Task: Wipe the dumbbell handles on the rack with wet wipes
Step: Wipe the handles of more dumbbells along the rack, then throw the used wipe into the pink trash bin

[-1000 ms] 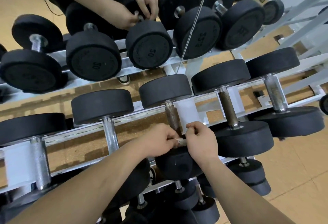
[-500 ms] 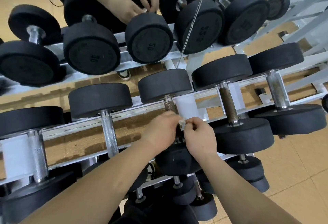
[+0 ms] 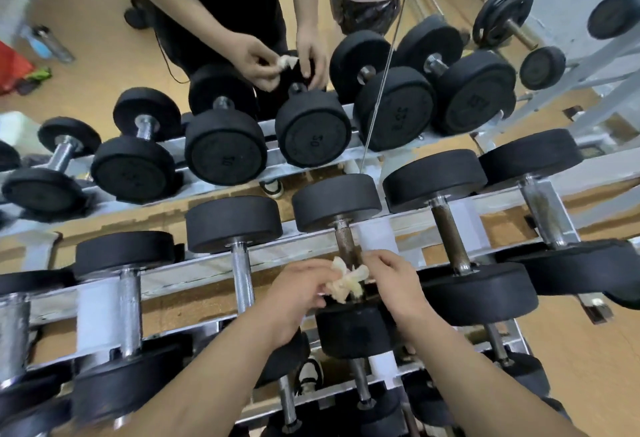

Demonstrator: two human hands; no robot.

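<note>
A crumpled, yellowed wet wipe (image 3: 346, 280) sits at the near end of a rusty dumbbell handle (image 3: 344, 240) on the middle tier of the white rack (image 3: 194, 270). My left hand (image 3: 298, 294) pinches the wipe from the left, and my right hand (image 3: 391, 280) pinches it from the right. The wipe bunches up between my fingers just above the dumbbell's near black head (image 3: 353, 329). The lower part of the handle is hidden by my hands and the wipe.
Black dumbbells fill the rack tiers; a shiny handle (image 3: 242, 273) lies to the left and a rusty handle (image 3: 450, 239) to the right. A mirror behind shows a person's hands (image 3: 280, 62) holding a wipe. A thin cable (image 3: 384, 65) hangs at centre. Orange floor lies to the right.
The wipe, tight around the handle before, now bunches loose and visible between my fingers. My hands sit slightly apart, near the dumbbell's near head. The view tilted up.
</note>
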